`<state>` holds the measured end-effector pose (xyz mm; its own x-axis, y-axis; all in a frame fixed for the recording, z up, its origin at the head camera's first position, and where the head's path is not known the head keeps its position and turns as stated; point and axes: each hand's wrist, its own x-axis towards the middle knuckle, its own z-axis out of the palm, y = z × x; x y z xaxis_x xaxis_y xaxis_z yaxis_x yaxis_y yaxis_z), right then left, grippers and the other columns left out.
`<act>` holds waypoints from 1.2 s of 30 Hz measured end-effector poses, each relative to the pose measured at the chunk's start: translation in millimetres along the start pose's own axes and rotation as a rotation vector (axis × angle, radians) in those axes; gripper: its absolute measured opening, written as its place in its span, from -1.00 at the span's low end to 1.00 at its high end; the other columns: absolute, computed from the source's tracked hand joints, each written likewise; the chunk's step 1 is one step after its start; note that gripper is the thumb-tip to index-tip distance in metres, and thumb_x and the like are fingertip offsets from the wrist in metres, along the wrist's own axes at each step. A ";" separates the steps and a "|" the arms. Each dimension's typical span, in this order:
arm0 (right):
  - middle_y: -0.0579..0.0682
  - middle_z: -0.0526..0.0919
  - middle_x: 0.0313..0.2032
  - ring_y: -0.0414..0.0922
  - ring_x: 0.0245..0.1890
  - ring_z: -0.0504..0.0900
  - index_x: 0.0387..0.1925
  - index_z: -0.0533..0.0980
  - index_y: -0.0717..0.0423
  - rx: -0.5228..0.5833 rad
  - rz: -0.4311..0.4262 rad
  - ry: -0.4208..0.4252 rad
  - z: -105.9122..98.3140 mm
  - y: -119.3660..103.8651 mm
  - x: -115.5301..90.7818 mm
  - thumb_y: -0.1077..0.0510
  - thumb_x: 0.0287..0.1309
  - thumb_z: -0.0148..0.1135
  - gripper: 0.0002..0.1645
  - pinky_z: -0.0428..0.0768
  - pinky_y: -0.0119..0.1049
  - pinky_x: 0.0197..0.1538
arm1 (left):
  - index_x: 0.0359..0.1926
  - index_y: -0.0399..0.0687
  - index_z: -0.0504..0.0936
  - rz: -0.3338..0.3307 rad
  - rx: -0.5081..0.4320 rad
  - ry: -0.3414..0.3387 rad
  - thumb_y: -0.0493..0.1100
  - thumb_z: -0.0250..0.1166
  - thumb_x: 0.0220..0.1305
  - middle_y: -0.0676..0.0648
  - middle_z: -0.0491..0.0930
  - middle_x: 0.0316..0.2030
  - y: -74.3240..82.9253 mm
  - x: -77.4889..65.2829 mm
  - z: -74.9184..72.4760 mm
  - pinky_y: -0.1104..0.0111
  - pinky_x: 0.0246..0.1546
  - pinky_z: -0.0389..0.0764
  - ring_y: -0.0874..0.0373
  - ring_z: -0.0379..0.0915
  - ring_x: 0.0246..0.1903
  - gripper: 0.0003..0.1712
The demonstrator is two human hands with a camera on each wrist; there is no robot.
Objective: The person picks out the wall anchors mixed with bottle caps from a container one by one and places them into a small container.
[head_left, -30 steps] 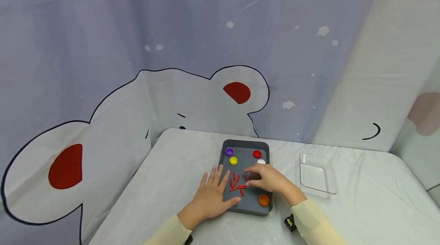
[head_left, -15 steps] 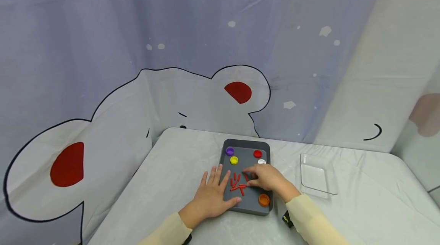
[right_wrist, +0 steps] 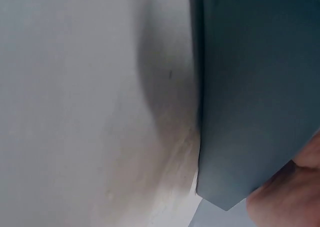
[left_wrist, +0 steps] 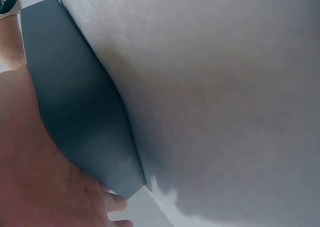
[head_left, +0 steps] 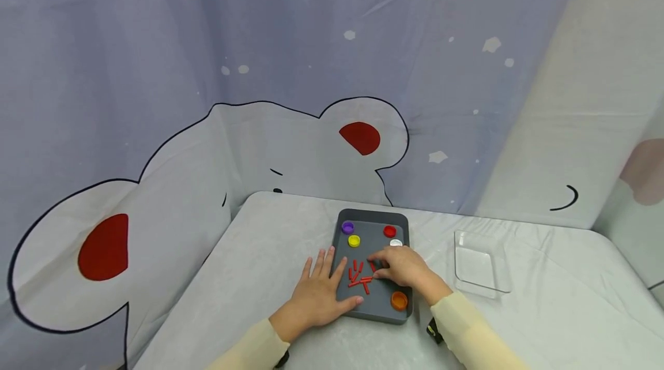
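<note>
A dark grey tray [head_left: 373,315] lies on the white-covered table, holding several short red sticks [head_left: 355,274] grouped near its middle. My left hand [head_left: 315,296] rests spread over the tray's lower left edge, its fingers straight and thumb reaching inside. In the left wrist view this hand [left_wrist: 40,157] lies along the tray's outer wall. My right hand [head_left: 402,268] reaches over the right rim with curled fingers. One red stick [head_left: 373,267] shows between its index finger and thumb; I cannot tell whether they pinch it. In the right wrist view, part of that hand [right_wrist: 287,194] shows beside the tray wall.
Small round caps sit in the tray: purple [head_left: 347,227], yellow [head_left: 354,241], red [head_left: 389,231], white [head_left: 396,242] and a larger orange one [head_left: 399,301]. A clear plastic box [head_left: 479,263] stands right of the tray. A patterned curtain [head_left: 311,41] hangs behind the table.
My right hand has shifted slightly left over the sticks, finger and thumb a little nearer each other. My left hand keeps its place on the tray; the whole view drifts slightly.
</note>
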<state>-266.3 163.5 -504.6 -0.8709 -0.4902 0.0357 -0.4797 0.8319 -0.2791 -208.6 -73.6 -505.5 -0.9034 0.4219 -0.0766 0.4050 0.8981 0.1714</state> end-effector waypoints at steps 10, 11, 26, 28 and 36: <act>-0.28 0.45 -0.61 -0.30 -0.59 0.37 -0.10 0.74 -0.06 0.039 -0.003 0.060 4.1 0.2 1.3 0.02 0.12 0.51 -0.71 0.38 -0.35 -0.45 | 0.59 0.03 0.13 0.002 0.009 -0.010 0.63 -0.12 0.29 -0.25 -0.17 0.60 -0.9 0.7 0.4 -0.16 0.50 -0.14 -0.21 -0.28 0.58 0.10; -0.28 0.45 -0.63 -0.30 -0.60 0.37 -0.12 0.75 -0.04 0.038 -0.013 0.072 4.0 0.1 0.8 0.03 0.11 0.52 -0.73 0.38 -0.35 -0.46 | 0.59 0.03 0.13 0.003 0.008 -0.010 0.63 -0.12 0.29 -0.26 -0.17 0.60 -0.7 0.5 0.1 -0.16 0.50 -0.14 -0.21 -0.27 0.58 0.10; -0.27 0.61 -0.47 -0.37 -0.47 0.49 -0.08 0.71 0.17 0.314 -0.115 0.195 -7.3 11.6 -13.0 0.18 0.18 0.44 -0.73 0.55 -0.40 -0.36 | 0.58 0.01 0.16 0.007 0.005 0.001 0.59 -0.06 0.31 -0.29 -0.15 0.59 1.3 0.5 0.3 -0.18 0.49 -0.15 -0.24 -0.27 0.58 0.07; -0.27 0.62 -0.45 -0.37 -0.45 0.50 -0.07 0.70 0.18 0.353 -0.131 0.226 -11.9 13.5 -17.1 0.20 0.18 0.44 -0.72 0.57 -0.39 -0.34 | 0.59 0.03 0.14 0.002 0.011 -0.001 0.60 -0.08 0.31 -0.27 -0.17 0.60 0.3 1.9 2.6 -0.18 0.49 -0.17 -0.23 -0.29 0.58 0.07; -0.30 0.64 -0.43 -0.36 -0.40 0.54 -0.06 0.70 0.13 0.436 -0.112 0.332 -30.9 28.6 -37.6 0.27 0.15 0.43 -0.71 0.61 -0.28 -0.25 | 0.61 0.11 0.08 -0.008 0.051 0.006 0.63 -0.18 0.30 -0.23 -0.24 0.61 -3.3 6.3 12.4 -0.18 0.50 -0.19 -0.20 -0.33 0.59 0.08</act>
<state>-250.7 213.7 -484.3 -0.8380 -0.4026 0.3683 -0.5438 0.5605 -0.6246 -213.9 -72.4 -518.7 -0.9074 0.4141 -0.0717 0.4043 0.9067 0.1202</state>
